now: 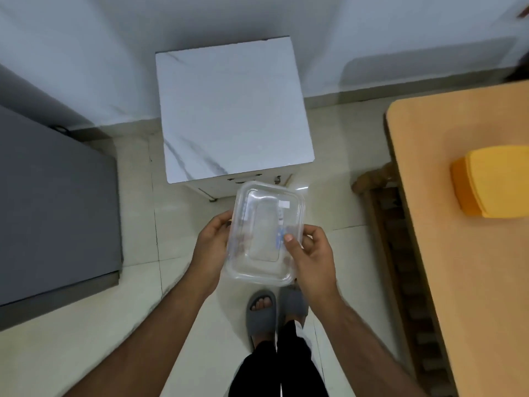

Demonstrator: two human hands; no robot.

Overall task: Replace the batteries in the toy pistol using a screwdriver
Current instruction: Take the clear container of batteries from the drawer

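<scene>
Pale glossy floor tiles (86,339) fill the lower part of the view, running up to a light wall at the top. Against that wall stands a small white cabinet with a marble-patterned top (233,110). A grey block of furniture (54,202) sits off to the left, and on the right an orange-brown wooden table (458,253) carries a yellow box (495,181) near its far edge.

Both hands hold a clear plastic container (264,233) in the air, just in front of the cabinet and above the floor. Its lid is on. The left hand (213,243) grips the container's left side, fingers curled round the edge. The right hand (312,253) holds the right side, with the thumb lying over the lid and the fingers wrapped under the rim.

Through the blurred plastic, faint shapes show inside — a white and blue streak along the right wall and something pale with dark flecks on the left — but what they are cannot be told. No pistol or screwdriver can be made out with certainty.

Below the container stand the person's feet in grey slippers (262,310), with black trousers (274,368) above them.
</scene>
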